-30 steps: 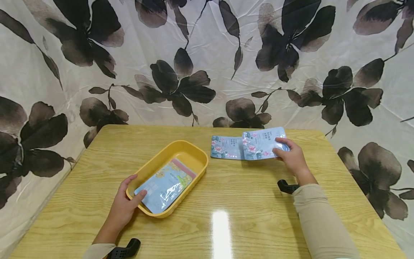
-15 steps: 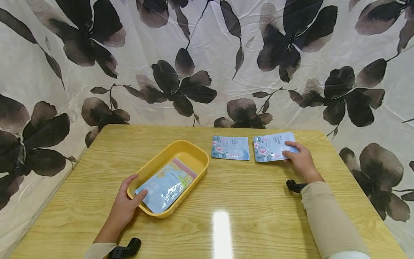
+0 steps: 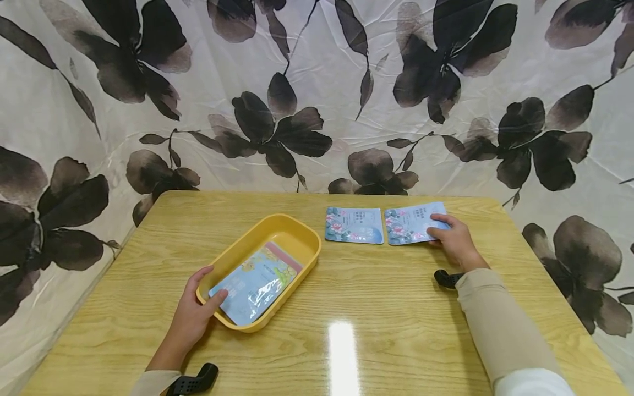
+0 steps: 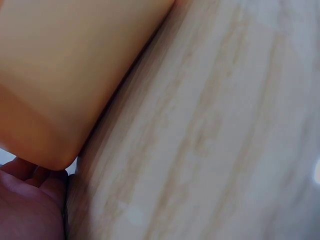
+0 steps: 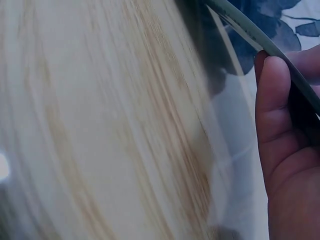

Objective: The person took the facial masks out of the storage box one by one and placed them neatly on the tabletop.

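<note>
In the head view my left hand (image 3: 190, 316) grips the near-left end of a yellow plastic basket (image 3: 284, 237), thumb over the rim and fingers outside. Light-blue pouches (image 3: 255, 294), the top one glossy and one below with a pink edge, lie inside it. At the back right, my right hand (image 3: 454, 239) pinches the right edge of a flat pale-blue floral sachet (image 3: 408, 225). A similar floral sachet (image 3: 354, 225) lies just left of it with a narrow gap. The right wrist view shows the held sachet (image 5: 250, 30) edge-on, tilted, between thumb and fingers.
A wood-grain table (image 3: 386, 313) carries everything, with a bright light reflection at its front middle. Behind its back edge hangs a white cloth (image 3: 208, 71) with dark flowers. Black wrist cameras (image 3: 195, 380) sit at both wrists.
The held sachet first overlapped the other one. My right hand carried it right and lower, then slightly back left, so the two now sit side by side. Left hand and basket stayed put.
</note>
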Action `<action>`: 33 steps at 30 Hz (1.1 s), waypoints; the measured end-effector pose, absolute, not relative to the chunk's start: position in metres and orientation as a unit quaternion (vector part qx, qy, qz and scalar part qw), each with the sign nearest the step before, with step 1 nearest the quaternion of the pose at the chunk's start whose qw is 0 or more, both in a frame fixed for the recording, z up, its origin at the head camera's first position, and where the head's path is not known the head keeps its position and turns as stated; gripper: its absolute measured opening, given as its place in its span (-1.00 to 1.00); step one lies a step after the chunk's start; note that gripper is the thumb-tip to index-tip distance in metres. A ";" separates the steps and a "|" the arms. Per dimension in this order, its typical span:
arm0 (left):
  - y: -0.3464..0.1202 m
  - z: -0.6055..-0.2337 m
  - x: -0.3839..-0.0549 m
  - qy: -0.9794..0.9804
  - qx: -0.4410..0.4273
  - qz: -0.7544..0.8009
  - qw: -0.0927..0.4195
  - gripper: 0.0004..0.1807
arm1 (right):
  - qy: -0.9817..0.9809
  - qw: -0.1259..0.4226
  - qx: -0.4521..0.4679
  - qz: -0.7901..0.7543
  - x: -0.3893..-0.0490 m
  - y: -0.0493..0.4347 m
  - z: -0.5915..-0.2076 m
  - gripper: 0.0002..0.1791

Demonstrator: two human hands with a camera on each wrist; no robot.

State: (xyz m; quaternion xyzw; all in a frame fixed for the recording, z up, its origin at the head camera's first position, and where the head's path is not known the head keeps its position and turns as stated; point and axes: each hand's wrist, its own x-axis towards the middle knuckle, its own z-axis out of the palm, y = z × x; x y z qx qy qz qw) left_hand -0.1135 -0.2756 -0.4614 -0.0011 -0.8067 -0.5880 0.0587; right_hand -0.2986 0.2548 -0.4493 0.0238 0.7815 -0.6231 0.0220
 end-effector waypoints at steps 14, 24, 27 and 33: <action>-0.273 -0.458 -0.111 -0.802 0.002 -0.595 0.057 -0.33 | 0.776 0.037 0.020 -0.630 -0.307 0.245 -0.458 -0.48; -0.273 -0.459 -0.111 -0.802 0.002 -0.595 0.060 -0.33 | 0.853 0.036 0.027 -0.519 -0.305 0.249 -0.452 -0.35; -0.274 -0.461 -0.112 -0.801 0.000 -0.596 0.060 -0.34 | 0.866 0.030 0.027 -0.498 -0.306 0.252 -0.451 -0.33; -0.276 -0.462 -0.112 -0.801 -0.004 -0.596 0.061 -0.33 | 0.865 0.023 0.025 -0.501 -0.302 0.258 -0.448 -0.33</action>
